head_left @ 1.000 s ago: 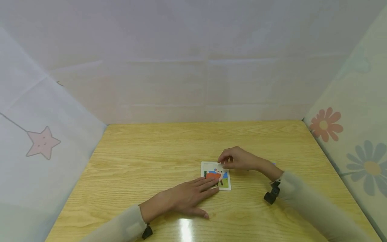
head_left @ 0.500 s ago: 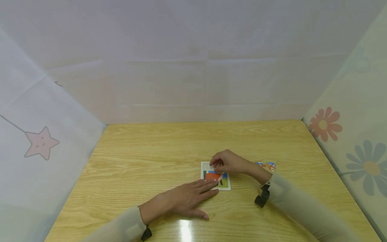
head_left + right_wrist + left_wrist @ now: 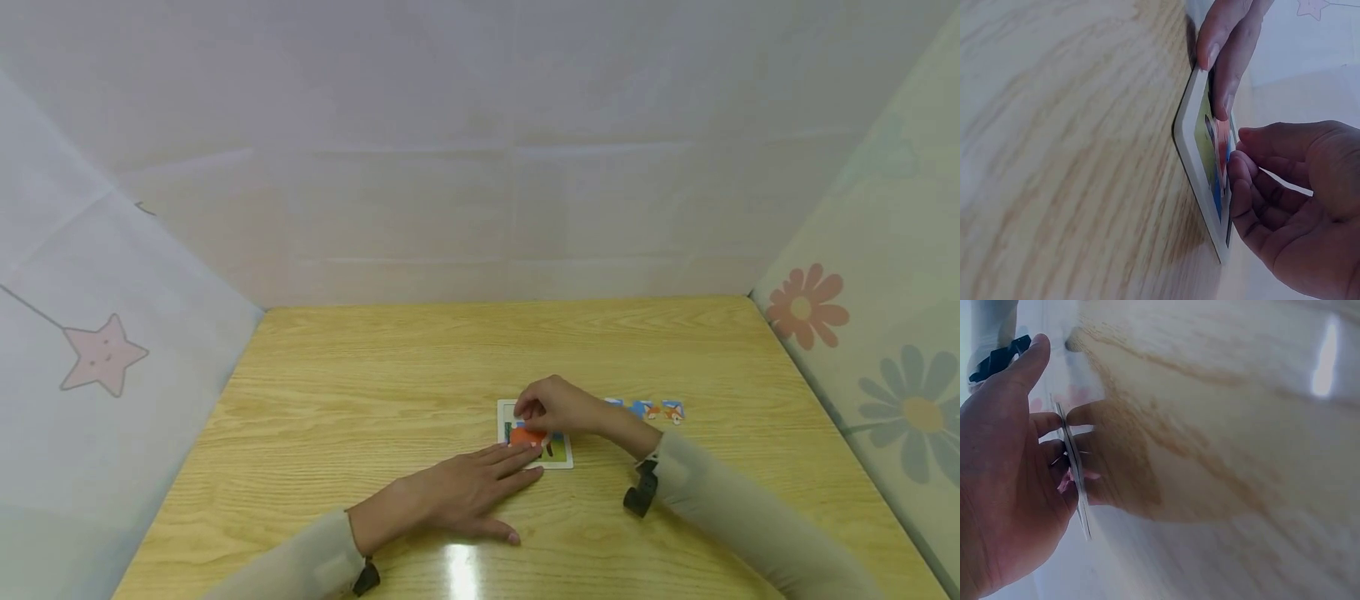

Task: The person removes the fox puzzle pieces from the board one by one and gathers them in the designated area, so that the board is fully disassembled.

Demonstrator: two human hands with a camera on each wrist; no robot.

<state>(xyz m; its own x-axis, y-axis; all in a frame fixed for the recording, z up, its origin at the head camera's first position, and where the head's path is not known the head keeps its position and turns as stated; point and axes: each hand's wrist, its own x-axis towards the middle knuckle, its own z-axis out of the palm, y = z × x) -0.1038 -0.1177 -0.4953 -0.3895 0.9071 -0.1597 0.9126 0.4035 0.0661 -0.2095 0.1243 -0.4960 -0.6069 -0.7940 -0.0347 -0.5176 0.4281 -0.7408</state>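
A small white-framed puzzle board [image 3: 558,457] with an orange, blue and green picture lies on the wooden table [image 3: 375,375]. My left hand [image 3: 465,493] lies flat, its straight fingertips resting on the board's near left corner. My right hand [image 3: 557,406] hovers over the board's far left part, its curled fingers pinching a puzzle piece [image 3: 1223,149] against the picture. In the right wrist view the board [image 3: 1196,156] is seen edge on, with the left hand's fingers [image 3: 1225,37] at its far end. The left wrist view shows the left hand [image 3: 1004,481] against the board's edge [image 3: 1074,472].
Several loose blue and orange puzzle pieces [image 3: 651,410] lie in a row to the right of the board, behind my right forearm. A cloth screen with a pink star [image 3: 103,353] stands on the left, a flowered one [image 3: 807,308] on the right, and a plain one behind.
My right hand has slid left from the board's far right corner to its far left part, uncovering the loose pieces. The left hand has stayed put.
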